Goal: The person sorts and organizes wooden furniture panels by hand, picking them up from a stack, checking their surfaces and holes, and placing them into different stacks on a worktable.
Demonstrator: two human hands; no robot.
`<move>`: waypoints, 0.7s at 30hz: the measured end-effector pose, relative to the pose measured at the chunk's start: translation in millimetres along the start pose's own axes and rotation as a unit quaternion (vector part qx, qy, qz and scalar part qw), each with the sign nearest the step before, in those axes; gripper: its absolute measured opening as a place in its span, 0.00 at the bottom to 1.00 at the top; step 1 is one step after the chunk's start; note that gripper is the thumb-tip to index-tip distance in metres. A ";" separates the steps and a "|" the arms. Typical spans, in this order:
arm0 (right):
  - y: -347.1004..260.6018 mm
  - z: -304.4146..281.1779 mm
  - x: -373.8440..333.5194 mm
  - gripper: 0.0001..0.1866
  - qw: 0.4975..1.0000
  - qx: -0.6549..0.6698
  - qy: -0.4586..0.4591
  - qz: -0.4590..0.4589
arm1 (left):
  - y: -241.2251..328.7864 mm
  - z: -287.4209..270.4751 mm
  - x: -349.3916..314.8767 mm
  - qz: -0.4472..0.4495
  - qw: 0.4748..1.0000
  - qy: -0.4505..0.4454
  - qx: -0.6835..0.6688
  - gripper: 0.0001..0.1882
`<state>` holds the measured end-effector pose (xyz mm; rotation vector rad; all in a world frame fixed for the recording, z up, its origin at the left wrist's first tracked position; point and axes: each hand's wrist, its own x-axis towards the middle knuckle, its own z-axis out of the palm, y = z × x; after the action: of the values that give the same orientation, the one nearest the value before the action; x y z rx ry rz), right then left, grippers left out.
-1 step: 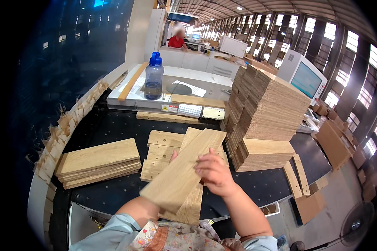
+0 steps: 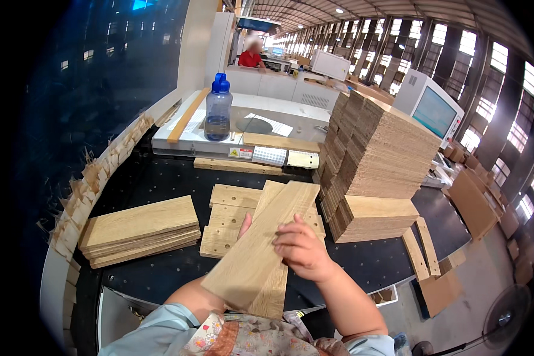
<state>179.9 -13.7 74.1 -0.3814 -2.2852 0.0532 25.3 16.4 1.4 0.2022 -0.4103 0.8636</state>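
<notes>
A light wood-grain board (image 2: pixel 258 252) lies tilted across my two hands in front of me. My left hand (image 2: pixel 244 225) supports it from beneath; only a digit shows past the left edge and the palm is hidden. Curled against the board's right edge are the fingers of my right hand (image 2: pixel 304 248). Under the held board, another long board (image 2: pixel 272 296) points toward me. Shorter boards with drilled holes (image 2: pixel 224 215) lie beneath that one.
A low stack of boards (image 2: pixel 139 222) sits left on the black table. At right rises a tall board stack (image 2: pixel 391 157), with two narrow drilled strips (image 2: pixel 414 255) beside it. A blue-capped bottle (image 2: pixel 218 113) stands behind. A monitor (image 2: pixel 436 113) is far right; a person in red (image 2: pixel 251 59) sits beyond.
The board's near end has shifted slightly rightward and the board looks steadier. My right hand's fingers have moved slightly down along its edge.
</notes>
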 end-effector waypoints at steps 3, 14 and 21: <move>-10.4 -4.5 -5.5 0.18 1.000 -0.006 -0.027 0.014 | 0.1 1.3 -3.5 0.027 0.996 0.019 0.087 0.44; -8.8 -6.5 -48.0 0.12 0.937 0.204 0.155 0.240 | 2.2 5.5 8.7 0.004 0.988 -0.020 0.152 0.52; -36.0 21.7 -47.4 0.41 0.840 0.310 0.164 0.414 | 7.6 24.2 -3.3 0.057 0.941 0.111 0.316 0.48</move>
<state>184.9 -60.0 31.1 -0.9097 -1.4945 1.0520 11.0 10.8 21.9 0.6708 0.0825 1.1030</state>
